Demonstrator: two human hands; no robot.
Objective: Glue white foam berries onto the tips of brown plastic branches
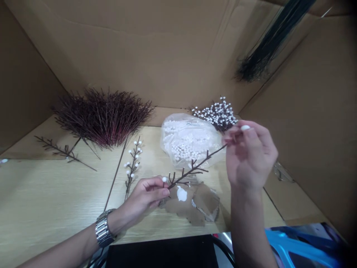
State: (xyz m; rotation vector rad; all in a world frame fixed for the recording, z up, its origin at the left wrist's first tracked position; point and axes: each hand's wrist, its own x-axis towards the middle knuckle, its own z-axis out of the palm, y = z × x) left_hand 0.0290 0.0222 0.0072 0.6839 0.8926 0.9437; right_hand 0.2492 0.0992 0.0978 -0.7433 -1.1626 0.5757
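A brown twig [192,170] with short side shoots slants up to the right between my hands. My left hand [153,191] is closed on its lower left end, where a white bead [164,179] shows by the fingertips. My right hand [251,154] is closed at the twig's upper right end, and another white bead [245,127] sits between its thumb and fingers. Behind the twig lies a clear bag [189,139] of white beads. A white blob [182,194] rests on torn cardboard [192,214] below the twig.
A beaded twig [134,163] lies left of the bag, with a large bundle of bare twigs [106,117] and loose twigs [65,152] farther left. Beaded twigs [220,113] stand behind the bag. Cardboard walls [134,48] surround the table; dark wires [273,44] hang at upper right.
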